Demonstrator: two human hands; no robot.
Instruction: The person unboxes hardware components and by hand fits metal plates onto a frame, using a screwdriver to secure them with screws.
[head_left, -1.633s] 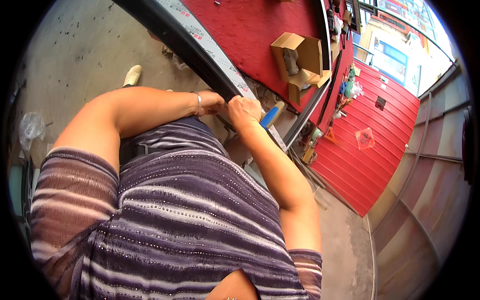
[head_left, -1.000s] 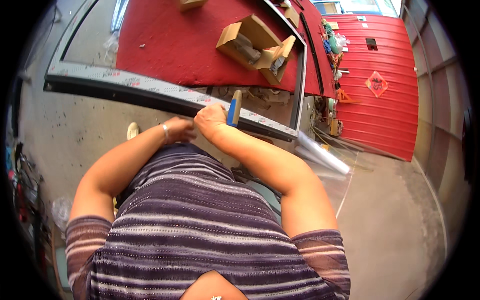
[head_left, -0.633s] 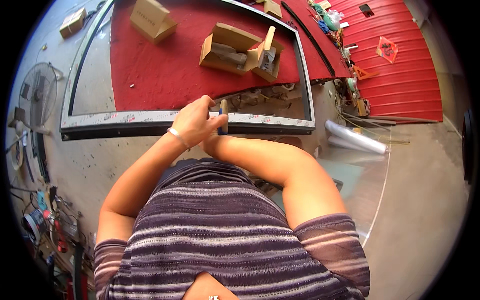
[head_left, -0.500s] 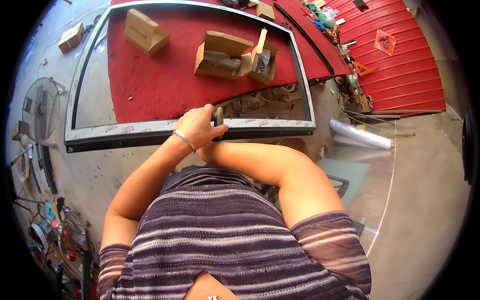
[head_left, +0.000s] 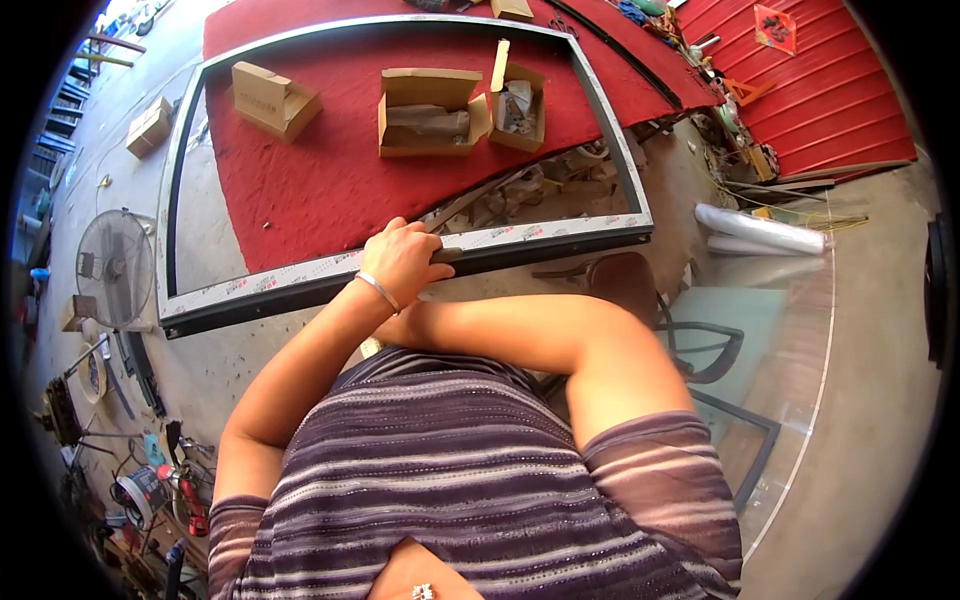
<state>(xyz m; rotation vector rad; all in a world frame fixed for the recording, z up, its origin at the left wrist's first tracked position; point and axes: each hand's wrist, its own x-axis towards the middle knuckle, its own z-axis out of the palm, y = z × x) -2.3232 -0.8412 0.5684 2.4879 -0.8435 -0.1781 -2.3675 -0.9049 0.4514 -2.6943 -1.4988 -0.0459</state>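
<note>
My left hand (head_left: 402, 262) is closed at the near bar of a large window frame (head_left: 545, 234), a dark frame with printed white film. Between its thumb and fingers a small dark olive handle-shaped piece (head_left: 449, 255) sticks out to the right, lying across the bar's edge. My right forearm crosses leftward beneath the left wrist. My right hand (head_left: 402, 322) is mostly covered by that wrist, and its fingers are hidden. A pale yellow bit (head_left: 371, 346) shows below it; its kind is unclear.
The frame rests on a red-covered table (head_left: 330, 180). Inside its outline stand open cardboard boxes (head_left: 430, 138). A floor fan (head_left: 115, 268) stands left. To the right are a brown chair (head_left: 620, 285), glass panes (head_left: 735, 310) and clear plastic rolls (head_left: 765, 232).
The olive piece has turned from upright to lying sideways, pointing right. My left hand stays at the near bar. The view has shifted, bringing the chair into sight.
</note>
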